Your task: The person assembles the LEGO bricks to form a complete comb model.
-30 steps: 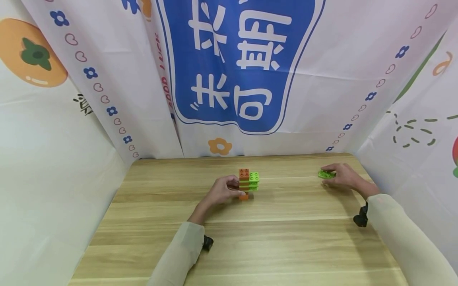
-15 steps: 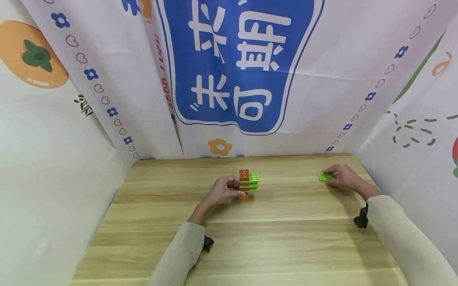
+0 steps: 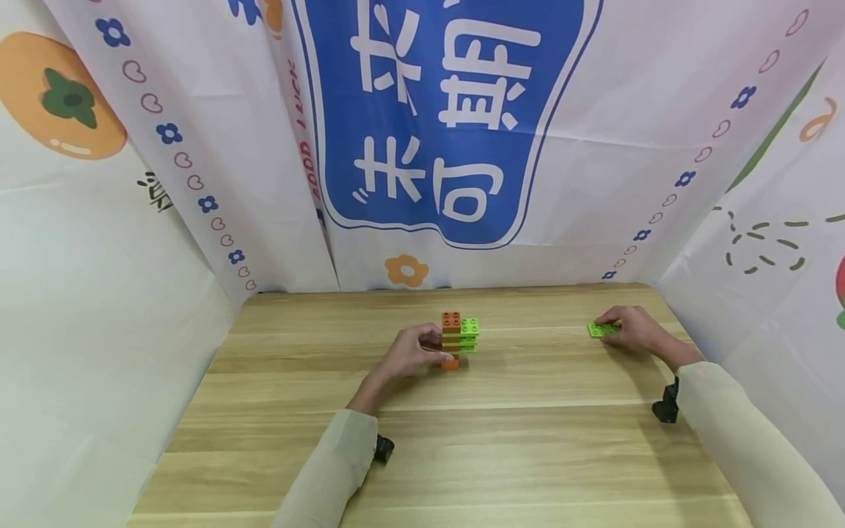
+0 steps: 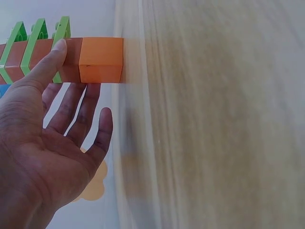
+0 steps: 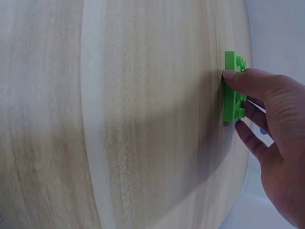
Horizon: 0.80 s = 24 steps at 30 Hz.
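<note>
A tower of toy building bricks [image 3: 451, 323] stands upright near the middle of the table. Its lowest brick [image 4: 101, 59] is orange; above it brown bricks alternate with thin lime-green plates that jut out to the right. My left hand [image 3: 411, 350] grips the tower from its left side, thumb in front and fingers behind. Far to the right, a lime-green studded plate [image 3: 597, 330] lies flat on the table. My right hand [image 3: 635, 328] pinches it, the thumb [image 5: 233, 76] on its near long edge and the other fingers partly hidden behind it.
The wooden table [image 3: 409, 455] reaches back to a printed cloth [image 3: 561, 213] hanging behind it. More white cloth hangs on the left and right sides. Small black devices [image 3: 667, 403] sit at both wrists.
My right hand has shifted slightly along the green plate towards its right part, and the plate has turned a little. The left hand and the tower have stayed in place.
</note>
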Each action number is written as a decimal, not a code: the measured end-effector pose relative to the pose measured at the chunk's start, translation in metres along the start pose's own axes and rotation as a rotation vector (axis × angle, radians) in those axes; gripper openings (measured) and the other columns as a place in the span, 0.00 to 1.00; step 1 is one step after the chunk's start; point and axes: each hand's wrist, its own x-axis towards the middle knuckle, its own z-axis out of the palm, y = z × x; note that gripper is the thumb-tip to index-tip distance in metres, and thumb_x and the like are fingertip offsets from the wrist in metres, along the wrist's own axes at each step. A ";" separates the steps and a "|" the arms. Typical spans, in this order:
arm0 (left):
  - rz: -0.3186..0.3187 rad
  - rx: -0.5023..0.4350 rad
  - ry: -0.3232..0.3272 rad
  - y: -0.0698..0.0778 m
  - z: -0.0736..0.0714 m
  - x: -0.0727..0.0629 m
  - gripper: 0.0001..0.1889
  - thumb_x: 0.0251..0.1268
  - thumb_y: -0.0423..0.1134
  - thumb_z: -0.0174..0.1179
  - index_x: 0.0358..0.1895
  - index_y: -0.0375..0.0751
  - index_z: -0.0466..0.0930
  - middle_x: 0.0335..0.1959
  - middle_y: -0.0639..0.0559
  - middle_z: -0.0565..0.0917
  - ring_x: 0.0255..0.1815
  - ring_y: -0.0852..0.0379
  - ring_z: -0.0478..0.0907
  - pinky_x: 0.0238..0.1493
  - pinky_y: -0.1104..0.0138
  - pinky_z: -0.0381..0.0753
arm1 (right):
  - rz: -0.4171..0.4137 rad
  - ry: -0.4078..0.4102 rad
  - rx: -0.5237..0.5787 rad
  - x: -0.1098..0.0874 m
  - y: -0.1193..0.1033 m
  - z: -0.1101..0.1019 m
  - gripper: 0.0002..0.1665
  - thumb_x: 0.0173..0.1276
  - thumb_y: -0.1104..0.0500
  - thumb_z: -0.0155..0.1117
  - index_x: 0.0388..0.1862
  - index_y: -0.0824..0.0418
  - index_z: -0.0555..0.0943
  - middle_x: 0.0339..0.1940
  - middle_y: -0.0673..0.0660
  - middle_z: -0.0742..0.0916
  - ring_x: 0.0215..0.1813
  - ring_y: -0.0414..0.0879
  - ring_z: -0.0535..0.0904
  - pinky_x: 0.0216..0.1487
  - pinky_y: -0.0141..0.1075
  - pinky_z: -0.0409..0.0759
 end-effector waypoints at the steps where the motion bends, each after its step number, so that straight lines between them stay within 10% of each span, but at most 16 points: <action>1: 0.002 -0.002 0.000 0.000 0.000 0.000 0.16 0.62 0.39 0.79 0.48 0.41 0.86 0.45 0.51 0.90 0.46 0.56 0.85 0.53 0.61 0.86 | -0.001 0.000 -0.001 0.000 0.000 0.000 0.19 0.58 0.66 0.82 0.49 0.69 0.89 0.48 0.68 0.91 0.52 0.67 0.86 0.55 0.62 0.82; 24: 0.002 -0.006 -0.006 0.000 -0.001 0.000 0.15 0.61 0.40 0.79 0.47 0.41 0.86 0.44 0.52 0.90 0.44 0.57 0.85 0.52 0.61 0.86 | -0.057 0.001 -0.012 0.004 -0.020 -0.006 0.18 0.58 0.64 0.83 0.48 0.66 0.91 0.47 0.64 0.92 0.49 0.61 0.87 0.50 0.57 0.85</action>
